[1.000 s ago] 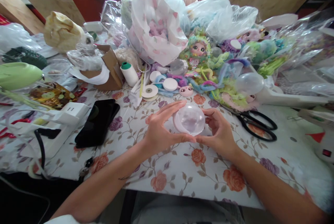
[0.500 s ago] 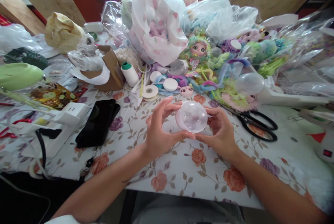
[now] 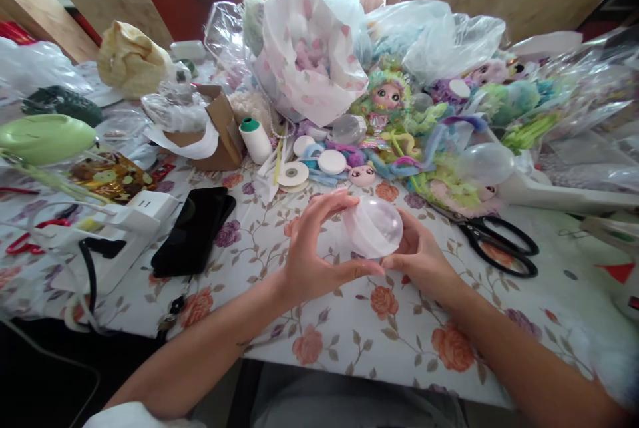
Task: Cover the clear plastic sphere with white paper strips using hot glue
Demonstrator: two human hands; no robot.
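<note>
Between my two hands, above the front of the table, is a clear, round plastic ball [image 3: 383,220] with a paler, milky part on its left side. My left hand [image 3: 317,251] curves around that side, fingertips at the top edge and thumb stretched out below. On the other side, my right hand [image 3: 424,258] grips the ball, its fingers partly hidden behind it and the thumb at the bottom. Both thumb tips are close together under the ball. Beyond the hands lie a small doll face [image 3: 361,176] and a white disc [image 3: 332,162].
Black scissors [image 3: 502,245] lie to the right, and stacked black phones [image 3: 192,231] to the left beside a power strip [image 3: 100,261]. Behind are a thread spool [image 3: 255,140], a cardboard box [image 3: 229,138], a dressed doll [image 3: 387,98], another clear ball [image 3: 485,163] and plastic bags [image 3: 312,55].
The ball has turned in my hands, showing more of its milky part. My left fingers have shifted over its top edge. The whole view has moved slightly.
</note>
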